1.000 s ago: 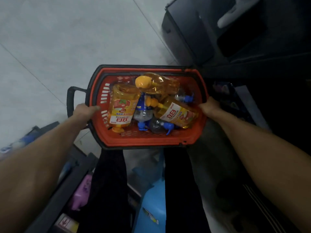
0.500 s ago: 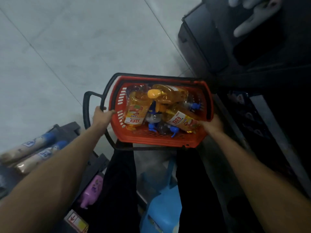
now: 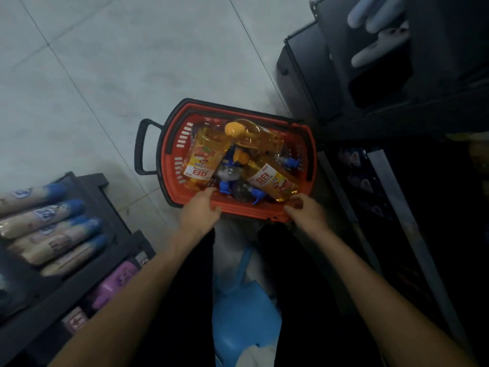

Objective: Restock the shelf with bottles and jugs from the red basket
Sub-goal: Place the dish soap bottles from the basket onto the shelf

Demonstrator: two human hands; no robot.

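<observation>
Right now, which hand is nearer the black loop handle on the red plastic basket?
Left. The left hand holds the near rim of the red plastic basket, closer to the black loop handle; the right hand holds that rim toward the opposite end.

**Single head-worn, wide-angle view looking steeply downward.**

The camera sits on the person's head and faces forward and down along both forearms toward the tiled floor [image 3: 79, 75]. It is close enough that the arms fill the lower frame. The red basket [image 3: 251, 211] lies near the centre, with the left hand [image 3: 201, 211] and right hand [image 3: 304, 211] at its near rim. A blue stool [image 3: 246, 313] sits almost directly beneath the lens. The left rack [image 3: 111, 207] and the right shelf [image 3: 391, 186] occupy the frame edges, where the wide lens splays them outward.
</observation>
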